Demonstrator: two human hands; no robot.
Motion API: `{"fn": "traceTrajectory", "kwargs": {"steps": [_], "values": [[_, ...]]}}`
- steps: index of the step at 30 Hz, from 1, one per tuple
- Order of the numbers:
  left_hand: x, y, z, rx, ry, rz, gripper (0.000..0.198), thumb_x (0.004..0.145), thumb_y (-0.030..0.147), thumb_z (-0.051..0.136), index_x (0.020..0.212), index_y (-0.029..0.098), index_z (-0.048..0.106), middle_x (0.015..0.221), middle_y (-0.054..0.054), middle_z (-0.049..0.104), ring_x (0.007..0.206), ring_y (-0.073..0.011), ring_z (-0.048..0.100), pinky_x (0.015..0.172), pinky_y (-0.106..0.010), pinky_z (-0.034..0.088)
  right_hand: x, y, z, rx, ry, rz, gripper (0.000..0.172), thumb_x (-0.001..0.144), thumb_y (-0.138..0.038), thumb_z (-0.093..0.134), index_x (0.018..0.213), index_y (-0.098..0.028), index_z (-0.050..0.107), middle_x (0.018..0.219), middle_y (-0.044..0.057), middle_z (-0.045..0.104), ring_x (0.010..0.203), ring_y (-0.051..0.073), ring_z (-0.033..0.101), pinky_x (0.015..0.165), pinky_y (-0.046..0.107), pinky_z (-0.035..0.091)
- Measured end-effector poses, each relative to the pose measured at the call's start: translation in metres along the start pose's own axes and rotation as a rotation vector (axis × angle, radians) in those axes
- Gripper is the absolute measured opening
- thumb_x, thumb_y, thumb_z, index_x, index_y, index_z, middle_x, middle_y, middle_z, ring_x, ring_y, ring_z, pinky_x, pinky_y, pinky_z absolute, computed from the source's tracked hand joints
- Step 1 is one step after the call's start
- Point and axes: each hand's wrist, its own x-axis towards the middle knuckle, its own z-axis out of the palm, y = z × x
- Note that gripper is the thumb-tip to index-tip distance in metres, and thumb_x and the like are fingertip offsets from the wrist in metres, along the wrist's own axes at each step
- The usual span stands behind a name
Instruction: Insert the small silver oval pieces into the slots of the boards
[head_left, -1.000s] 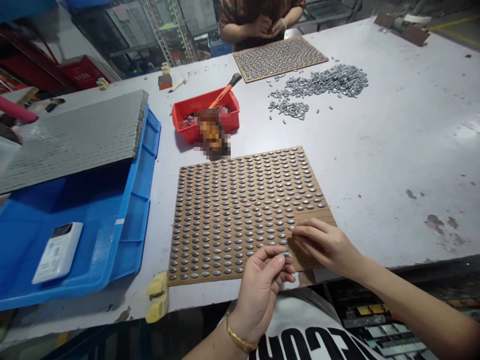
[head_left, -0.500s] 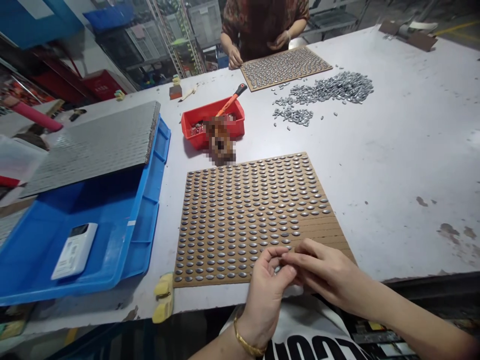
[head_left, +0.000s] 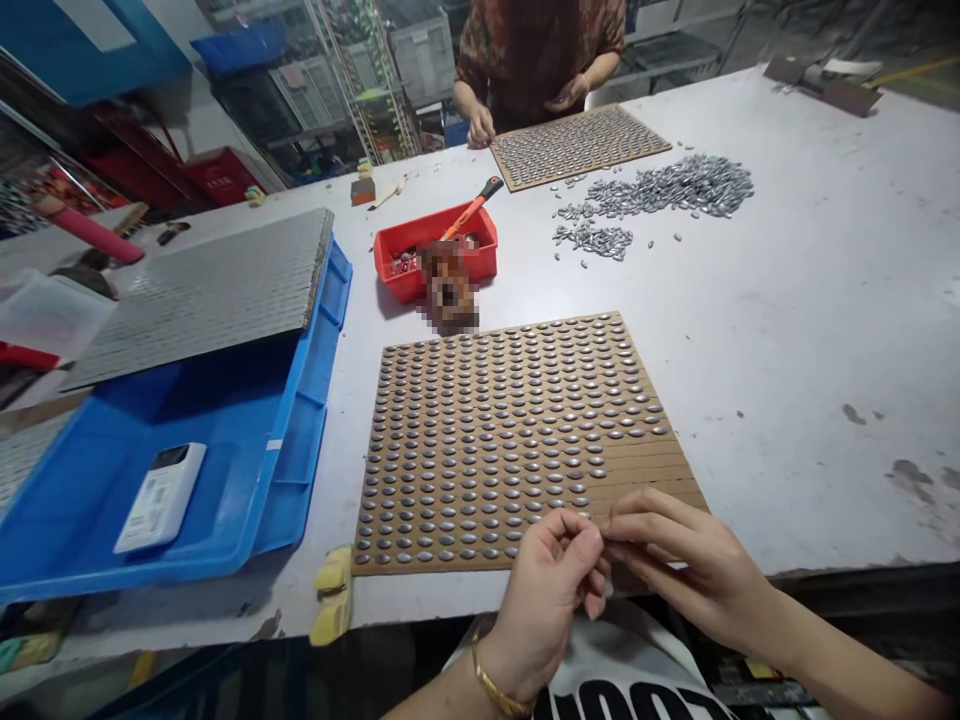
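In front of me lies a brown cardboard sheet [head_left: 652,470] covered with rows of small silver oval pieces [head_left: 469,467]. Its lower right part is bare, with thin cut lines showing. My left hand [head_left: 559,575] is curled closed over the sheet's front edge, thumb pressed on the index finger. The silver pieces seen in it half a second ago are now hidden by the fingers. My right hand [head_left: 686,565] meets it there, fingertips pinched together against the left thumb tip. Whatever the right fingertips hold is too small to make out.
A red bin [head_left: 397,245] with an orange-handled tool stands behind the sheet. Loose silver pieces [head_left: 682,187] are heaped farther back. Across the table a person works at another studded sheet [head_left: 581,145]. At left, a blue crate [head_left: 292,480] holds a white device [head_left: 161,497]; yellow foam [head_left: 332,595] sits at the edge.
My left fingers have curled further, covering the silver pieces in them. My right hand has shifted slightly right and down, still touching the left. The whole view has moved a little.
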Motion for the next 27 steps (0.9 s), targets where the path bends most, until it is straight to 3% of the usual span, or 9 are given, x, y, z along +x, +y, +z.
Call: {"fn": "traceTrajectory", "kwargs": {"steps": [5, 9, 12, 14, 17, 22, 27], "values": [[0.0, -0.001, 0.001, 0.024, 0.005, -0.082, 0.03, 0.082, 0.042, 0.065, 0.077, 0.016, 0.05, 0.056, 0.005, 0.047, 0.042, -0.0028, 0.032, 0.036, -0.014, 0.021, -0.011, 0.005, 0.003, -0.197, 0.027, -0.154, 0.028, 0.088, -0.005, 0.051, 0.112, -0.016, 0.062, 0.093, 0.01, 0.063, 0.08, 0.016, 0.06, 0.069, 0.026, 0.051], [-0.002, -0.001, 0.003, -0.024, -0.014, -0.155, 0.027, 0.085, 0.04, 0.06, 0.078, 0.017, 0.049, 0.057, 0.005, 0.047, 0.041, -0.0028, 0.031, 0.035, -0.014, 0.017, -0.015, 0.007, 0.003, -0.256, 0.043, -0.191, 0.03, 0.088, -0.007, 0.051, 0.115, -0.015, 0.063, 0.095, 0.011, 0.066, 0.08, 0.016, 0.062, 0.069, 0.027, 0.052], [-0.011, 0.015, 0.003, -0.087, -0.047, -0.16, 0.018, 0.086, 0.032, 0.059, 0.086, 0.015, 0.055, 0.069, -0.001, 0.057, 0.049, -0.0054, 0.046, 0.039, -0.015, 0.031, -0.016, 0.008, -0.003, -0.222, 0.097, -0.157, 0.027, 0.089, -0.008, 0.052, 0.112, -0.016, 0.064, 0.094, 0.01, 0.067, 0.081, 0.016, 0.064, 0.069, 0.025, 0.054], [-0.02, 0.034, 0.0, -0.121, -0.043, -0.076, 0.015, 0.086, 0.024, 0.059, 0.097, 0.014, 0.059, 0.087, -0.007, 0.063, 0.07, -0.0123, 0.061, 0.054, -0.02, 0.048, -0.016, 0.011, -0.01, -0.21, 0.145, -0.103, 0.026, 0.089, -0.009, 0.052, 0.11, -0.018, 0.064, 0.095, 0.009, 0.067, 0.084, 0.016, 0.065, 0.071, 0.023, 0.055], [-0.032, 0.055, -0.011, -0.185, 0.203, 0.251, 0.017, 0.088, 0.018, 0.055, 0.103, 0.013, 0.063, 0.108, -0.012, 0.064, 0.103, -0.0194, 0.062, 0.088, -0.031, 0.052, -0.019, 0.02, -0.017, -0.205, 0.192, -0.027, 0.025, 0.089, -0.01, 0.053, 0.11, -0.021, 0.064, 0.096, 0.008, 0.067, 0.087, 0.017, 0.066, 0.072, 0.023, 0.055], [-0.038, 0.051, -0.028, -0.279, 0.292, 0.095, 0.025, 0.085, 0.007, 0.055, 0.109, 0.008, 0.061, 0.12, -0.018, 0.063, 0.117, -0.0272, 0.059, 0.102, -0.037, 0.048, -0.023, 0.037, -0.015, -0.199, 0.133, 0.021, 0.023, 0.091, -0.012, 0.051, 0.109, -0.022, 0.063, 0.097, 0.007, 0.067, 0.087, 0.016, 0.066, 0.073, 0.024, 0.055], [-0.035, 0.039, -0.028, -0.247, 0.324, 0.043, 0.027, 0.084, 0.005, 0.056, 0.11, 0.009, 0.058, 0.12, -0.019, 0.064, 0.11, -0.0249, 0.063, 0.094, -0.03, 0.053, -0.024, 0.048, -0.01, -0.237, 0.105, 0.042, 0.022, 0.092, -0.013, 0.05, 0.109, -0.022, 0.061, 0.098, 0.007, 0.065, 0.088, 0.016, 0.065, 0.073, 0.026, 0.054]]}}
